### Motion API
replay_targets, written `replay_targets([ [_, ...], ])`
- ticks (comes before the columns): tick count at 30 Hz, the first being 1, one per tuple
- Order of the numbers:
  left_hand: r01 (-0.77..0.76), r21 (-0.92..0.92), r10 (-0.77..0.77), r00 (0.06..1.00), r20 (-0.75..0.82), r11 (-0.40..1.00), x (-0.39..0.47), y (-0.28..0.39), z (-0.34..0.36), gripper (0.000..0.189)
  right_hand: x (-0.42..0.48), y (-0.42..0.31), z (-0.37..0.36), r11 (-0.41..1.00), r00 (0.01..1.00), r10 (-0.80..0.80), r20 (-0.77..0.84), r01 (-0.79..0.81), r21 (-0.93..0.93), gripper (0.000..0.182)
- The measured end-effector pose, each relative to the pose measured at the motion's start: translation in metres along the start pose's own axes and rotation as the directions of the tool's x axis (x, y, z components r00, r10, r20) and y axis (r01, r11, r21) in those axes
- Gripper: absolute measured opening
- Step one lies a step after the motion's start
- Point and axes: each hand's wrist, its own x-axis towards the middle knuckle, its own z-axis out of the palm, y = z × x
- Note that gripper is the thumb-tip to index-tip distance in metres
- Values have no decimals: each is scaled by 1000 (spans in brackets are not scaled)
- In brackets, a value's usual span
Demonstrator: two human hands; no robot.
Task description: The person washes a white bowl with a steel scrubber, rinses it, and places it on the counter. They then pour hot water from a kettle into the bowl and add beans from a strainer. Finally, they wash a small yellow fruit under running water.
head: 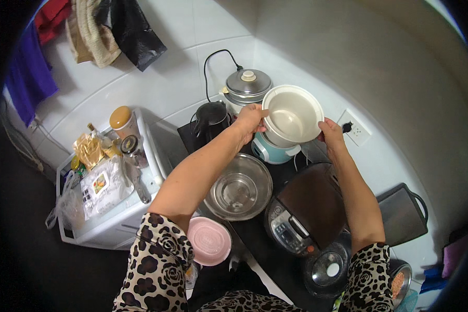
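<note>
Both hands hold a white inner pot (pixel 292 117) by its rim, tilted so that its bare inside shows. My left hand (pixel 252 121) grips the left side of the rim and my right hand (pixel 330 133) the right side. Under the pot stands a light blue and white small electric cooker (pixel 277 153), partly hidden by it. Behind my left hand is a pot with a metal lid (pixel 249 82). A steel basin (pixel 240 187) sits below my left forearm, and a large dark rice cooker (pixel 312 206) is nearer me on the right.
A black kettle (pixel 212 115) stands at the back. A pink plastic basket (pixel 209 241) and a glass lid (pixel 329 267) are close by. Bags and jars fill the white cabinet top (pixel 150 163). A wall socket (pixel 355 128) and a dark cutting board (pixel 403 214) are at right.
</note>
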Motion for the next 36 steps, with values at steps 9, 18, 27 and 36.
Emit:
replay_targets([
  [9, 67, 65, -68, 998, 12, 996, 104, -63, -26, 9, 90, 89, 5, 989, 993, 96, -72, -104, -110, 24],
  [18, 177, 177, -170, 984, -55, 968, 132, -121, -41, 12, 103, 140, 12, 914, 974, 195, -113, -222, -339, 27],
  [27, 223, 398, -216, 974, -63, 890, 135, -131, -54, 37, 94, 138, 25, 702, 926, 364, -99, -342, -624, 38],
  [36, 283, 257, -260, 958, -118, 924, 100, -130, -46, 45, 93, 137, 11, 742, 887, 459, 58, -347, -574, 37],
])
